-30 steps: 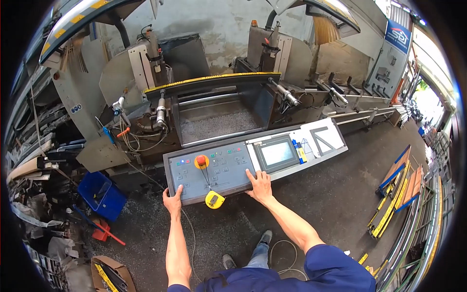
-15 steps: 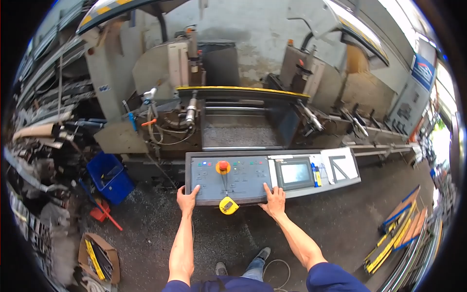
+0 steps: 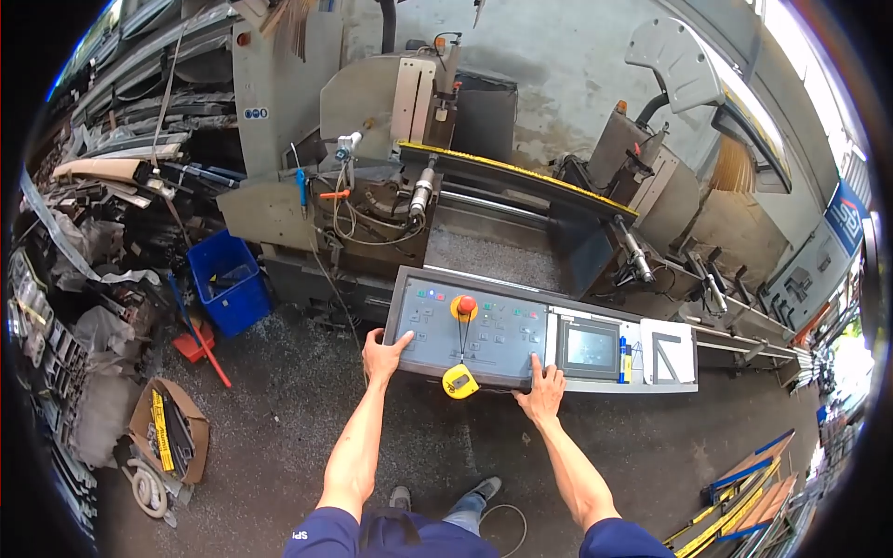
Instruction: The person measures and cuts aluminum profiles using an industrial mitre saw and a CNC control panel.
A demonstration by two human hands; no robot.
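Observation:
A grey control panel (image 3: 493, 347) with small buttons hangs in front of me. My left hand (image 3: 382, 355) grips its lower left corner, thumb on top. My right hand (image 3: 542, 389) is at the front edge, with its index finger extended onto the panel face near the lower right buttons and other fingers bent. Between the hands a yellow tape measure (image 3: 459, 381) hangs from the red emergency knob (image 3: 466, 305). Right of the buttons are a lit screen (image 3: 592, 347), blue and yellow markers (image 3: 626, 361) and a white sheet (image 3: 679, 346) under a triangular frame.
Behind the panel stands a two-headed machine with a yellow-edged bar (image 3: 521, 175). On the left floor are a blue bin (image 3: 233, 296), a red dustpan (image 3: 193, 344), a cardboard box (image 3: 193, 423) and piled profiles. Yellow and blue strips (image 3: 735, 498) lie at lower right.
The view has turned, so the machine and panel appear shifted right and tilted. Both hands remain at the same places on the panel.

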